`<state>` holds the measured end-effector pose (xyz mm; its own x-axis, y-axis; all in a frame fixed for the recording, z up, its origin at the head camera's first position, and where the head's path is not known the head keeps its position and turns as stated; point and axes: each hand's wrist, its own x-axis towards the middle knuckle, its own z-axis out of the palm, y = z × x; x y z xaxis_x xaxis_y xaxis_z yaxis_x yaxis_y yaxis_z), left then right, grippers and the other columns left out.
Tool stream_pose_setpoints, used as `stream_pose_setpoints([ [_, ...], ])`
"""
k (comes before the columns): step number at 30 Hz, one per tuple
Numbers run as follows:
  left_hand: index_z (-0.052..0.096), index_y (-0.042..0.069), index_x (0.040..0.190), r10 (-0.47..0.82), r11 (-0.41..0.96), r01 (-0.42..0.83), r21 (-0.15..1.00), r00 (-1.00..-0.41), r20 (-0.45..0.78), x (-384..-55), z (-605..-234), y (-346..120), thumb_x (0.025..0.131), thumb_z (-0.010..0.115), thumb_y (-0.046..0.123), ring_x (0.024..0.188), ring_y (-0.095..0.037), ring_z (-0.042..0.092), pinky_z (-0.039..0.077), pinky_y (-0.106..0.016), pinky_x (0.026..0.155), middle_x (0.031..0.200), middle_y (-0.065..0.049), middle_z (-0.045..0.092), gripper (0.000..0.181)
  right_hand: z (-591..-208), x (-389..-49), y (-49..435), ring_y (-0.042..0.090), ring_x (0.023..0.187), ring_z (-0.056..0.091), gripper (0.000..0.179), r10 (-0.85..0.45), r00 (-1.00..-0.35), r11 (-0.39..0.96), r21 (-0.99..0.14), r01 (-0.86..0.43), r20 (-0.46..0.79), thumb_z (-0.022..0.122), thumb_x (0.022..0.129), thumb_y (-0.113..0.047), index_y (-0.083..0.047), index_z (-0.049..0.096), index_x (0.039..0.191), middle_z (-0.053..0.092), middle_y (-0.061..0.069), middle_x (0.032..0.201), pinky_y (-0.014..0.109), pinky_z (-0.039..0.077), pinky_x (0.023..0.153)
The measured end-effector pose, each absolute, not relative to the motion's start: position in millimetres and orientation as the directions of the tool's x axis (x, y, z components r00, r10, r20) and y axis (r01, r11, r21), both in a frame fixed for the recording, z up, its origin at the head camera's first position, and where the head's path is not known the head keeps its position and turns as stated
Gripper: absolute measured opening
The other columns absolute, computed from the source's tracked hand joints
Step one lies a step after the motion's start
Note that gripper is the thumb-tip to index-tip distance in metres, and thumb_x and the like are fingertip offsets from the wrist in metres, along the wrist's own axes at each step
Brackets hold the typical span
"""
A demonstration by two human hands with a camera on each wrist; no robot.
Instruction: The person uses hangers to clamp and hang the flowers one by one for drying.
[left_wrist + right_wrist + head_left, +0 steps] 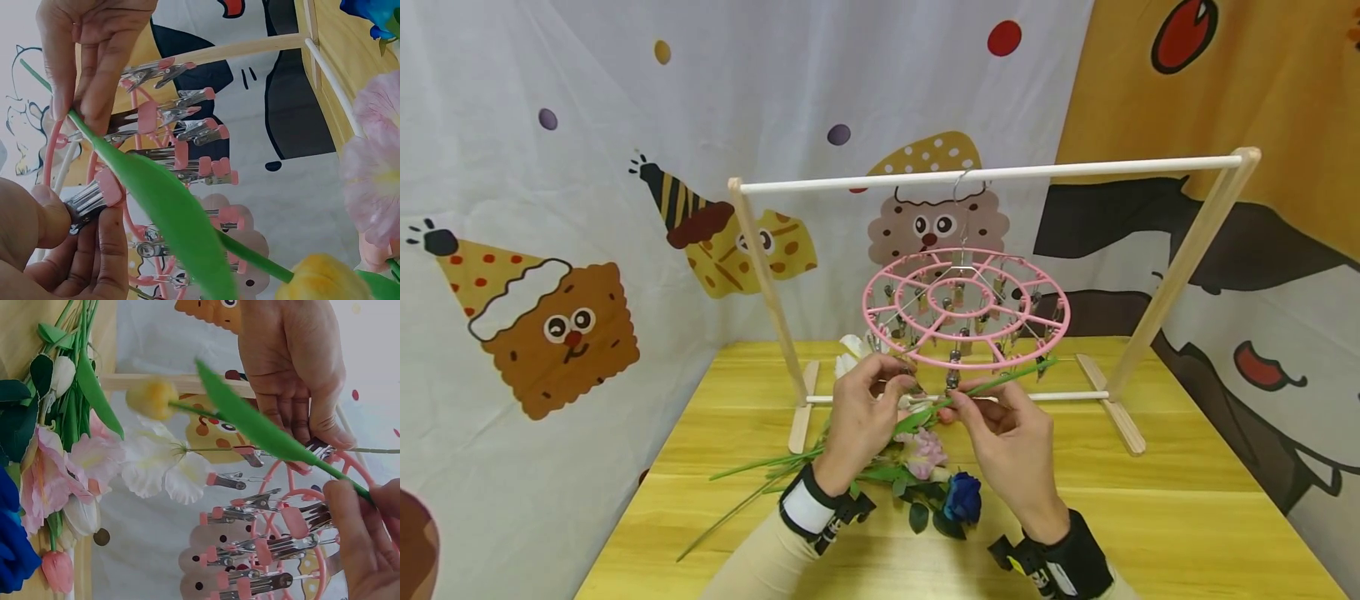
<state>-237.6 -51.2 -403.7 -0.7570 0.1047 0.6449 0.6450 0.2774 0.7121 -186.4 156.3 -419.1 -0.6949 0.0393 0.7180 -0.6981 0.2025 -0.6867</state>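
My left hand (863, 417) pinches a metal clip (94, 199) with pink tips, one of several on a pink round hanger (925, 360). My right hand (1017, 446) pinches the green stem of a yellow tulip (150, 399), which points head down with its long leaf (169, 215) passing close by that clip. Whether the clip's tips touch the stem I cannot tell. A white flower (165, 469) hangs from the hanger, its stem at another clip beside my left hand.
The hanger hooks over the white bar (865, 179) of a wooden stand on the table (1187, 517). Below my hands lie several artificial flowers, among them a blue rose (962, 498) and a pink flower (922, 452). A cartoon-printed cloth (760, 100) covers the back.
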Motion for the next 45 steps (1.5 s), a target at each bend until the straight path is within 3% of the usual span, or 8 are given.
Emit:
stream_pose_setpoints([
  [5, 0.083, 0.002, 0.111, 0.081, 0.270, 0.652, 0.708, -0.748, 0.659, -238.4, -404.2, -50.3, 0.109, 0.082, 0.009, 0.082, -0.023, 0.079, 0.062, -0.024, 0.073, 0.104, -0.012, 0.087, 0.008, -420.4, -187.7, 155.6, 0.004, 0.084, 0.085, 0.024, 0.062, -0.700, 0.266, -0.688, -0.675, 0.711, 0.084, 0.101, 0.011, -0.004, 0.083, 0.120, 0.088, 0.011, 0.095, 0.020, 0.061, 0.064],
  [14, 0.084, 0.003, 0.108, 0.063, 0.250, 0.632, 0.734, -0.767, 0.639, -241.4, -408.0, -51.8, 0.109, 0.081, 0.014, 0.079, -0.025, 0.083, 0.061, -0.023, 0.068, 0.102, -0.012, 0.089, 0.012, -423.8, -188.6, 152.5, 0.007, 0.089, 0.087, 0.018, 0.055, -0.744, 0.203, -0.737, -0.645, 0.666, 0.082, 0.105, 0.006, -0.004, 0.083, 0.121, 0.086, 0.024, 0.099, 0.027, 0.071, 0.081],
  [24, 0.085, 0.007, 0.109, 0.064, 0.229, 0.593, 0.772, -0.800, 0.596, -237.1, -406.8, -52.2, 0.110, 0.081, 0.017, 0.083, -0.024, 0.084, 0.061, -0.022, 0.070, 0.103, -0.011, 0.089, 0.010, -425.8, -188.4, 151.4, 0.005, 0.090, 0.085, 0.017, 0.041, -0.735, 0.266, -0.717, -0.645, 0.677, 0.085, 0.105, 0.001, -0.008, 0.083, 0.119, 0.087, 0.011, 0.101, 0.029, 0.072, 0.085],
  [35, 0.085, 0.005, 0.107, 0.076, 0.257, 0.605, 0.754, -0.790, 0.608, -238.9, -404.7, -48.9, 0.109, 0.081, 0.020, 0.078, -0.023, 0.080, 0.049, -0.020, 0.067, 0.100, -0.010, 0.089, 0.016, -423.2, -195.4, 145.5, 0.003, 0.087, 0.085, 0.020, 0.081, -0.723, 0.228, -0.719, -0.657, 0.686, 0.087, 0.099, 0.010, -0.005, 0.086, 0.112, 0.084, 0.015, 0.104, 0.030, 0.073, 0.083],
  [45, 0.086, 0.009, 0.109, 0.091, 0.266, 0.583, 0.768, -0.808, 0.582, -237.5, -405.8, -48.1, 0.111, 0.081, 0.019, 0.083, -0.022, 0.081, 0.054, -0.020, 0.071, 0.102, -0.009, 0.089, 0.011, -425.4, -195.9, 146.6, 0.004, 0.086, 0.084, 0.020, 0.085, -0.733, 0.221, -0.731, -0.646, 0.674, 0.087, 0.098, 0.012, -0.005, 0.088, 0.110, 0.084, 0.017, 0.102, 0.025, 0.071, 0.081],
])
